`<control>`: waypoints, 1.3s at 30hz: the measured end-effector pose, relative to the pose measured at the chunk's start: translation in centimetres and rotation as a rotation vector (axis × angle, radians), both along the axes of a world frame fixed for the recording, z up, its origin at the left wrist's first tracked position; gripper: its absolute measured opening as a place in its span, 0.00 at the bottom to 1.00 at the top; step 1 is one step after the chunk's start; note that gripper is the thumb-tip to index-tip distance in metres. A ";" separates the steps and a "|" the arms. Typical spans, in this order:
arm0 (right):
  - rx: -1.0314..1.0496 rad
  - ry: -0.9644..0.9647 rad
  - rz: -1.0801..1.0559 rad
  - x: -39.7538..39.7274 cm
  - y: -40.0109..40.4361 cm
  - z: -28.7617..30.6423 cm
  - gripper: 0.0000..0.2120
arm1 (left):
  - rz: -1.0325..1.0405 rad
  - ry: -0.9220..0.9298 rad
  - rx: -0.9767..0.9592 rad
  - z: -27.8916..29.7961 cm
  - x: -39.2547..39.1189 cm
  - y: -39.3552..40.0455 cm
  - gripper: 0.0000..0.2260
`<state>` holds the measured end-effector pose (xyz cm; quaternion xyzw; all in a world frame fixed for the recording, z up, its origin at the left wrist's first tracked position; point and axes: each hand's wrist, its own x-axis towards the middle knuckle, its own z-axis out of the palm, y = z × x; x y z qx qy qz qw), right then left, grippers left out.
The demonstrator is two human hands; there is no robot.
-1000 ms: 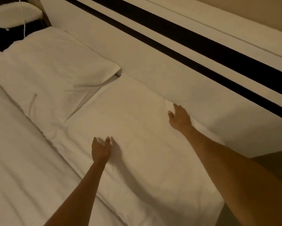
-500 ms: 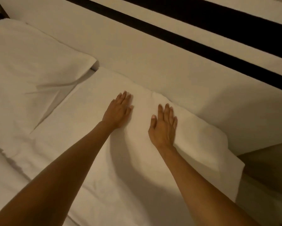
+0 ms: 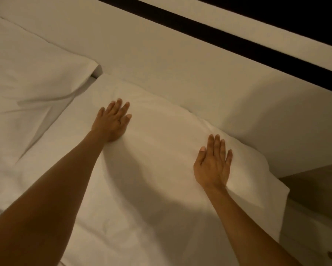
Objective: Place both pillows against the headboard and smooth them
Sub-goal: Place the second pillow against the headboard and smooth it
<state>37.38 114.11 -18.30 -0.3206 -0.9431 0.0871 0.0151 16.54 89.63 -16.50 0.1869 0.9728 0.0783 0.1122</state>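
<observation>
A white pillow [image 3: 157,150] lies flat with its far edge against the pale headboard [image 3: 161,60]. My left hand [image 3: 112,121] presses palm down on its upper left part, fingers spread and holding nothing. Over near the pillow's right end, my right hand [image 3: 214,164] lies flat the same way. A second white pillow [image 3: 30,77] lies to the left, also against the headboard, with creases across its near side. The corners of both pillows almost meet at a small gap.
The headboard carries dark horizontal stripes [image 3: 238,41] higher up. White bedsheet [image 3: 0,189] runs along the left and bottom. Past the pillow's right end the bed's edge drops to a dim brownish area [image 3: 314,189].
My hands have slid apart across the near pillow: the right one moved toward its right end, the left stayed near the upper left. The camera has moved closer.
</observation>
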 end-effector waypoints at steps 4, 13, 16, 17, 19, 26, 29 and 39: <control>0.000 -0.141 -0.126 0.5 1.5 2.2 0.28 | 0.016 0.088 -0.089 2.1 -0.6 -1.8 0.27; -0.056 0.183 0.112 0.7 -9.2 4.4 0.29 | -0.268 -0.058 0.149 1.7 9.3 -2.2 0.26; -0.141 0.128 0.171 1.3 -12.9 2.0 0.27 | -0.248 -0.030 0.117 0.1 10.5 -3.5 0.27; -0.139 0.110 0.161 1.9 -13.2 1.1 0.27 | -0.249 -0.011 0.104 0.0 10.4 -4.0 0.30; -0.105 0.112 0.122 3.4 -13.0 -0.1 0.27 | -0.266 0.027 0.082 -0.2 10.0 -5.2 0.35; -0.002 0.120 0.050 9.9 -9.3 -1.3 0.26 | -0.169 0.050 0.023 -1.1 9.8 -11.2 0.37; 0.016 0.036 -0.052 11.7 -7.9 -0.8 0.27 | -0.101 0.042 -0.079 -0.3 9.2 -13.4 0.34; -0.071 0.232 0.044 8.3 -16.0 2.2 0.27 | -0.201 0.027 0.055 2.3 13.8 -7.3 0.38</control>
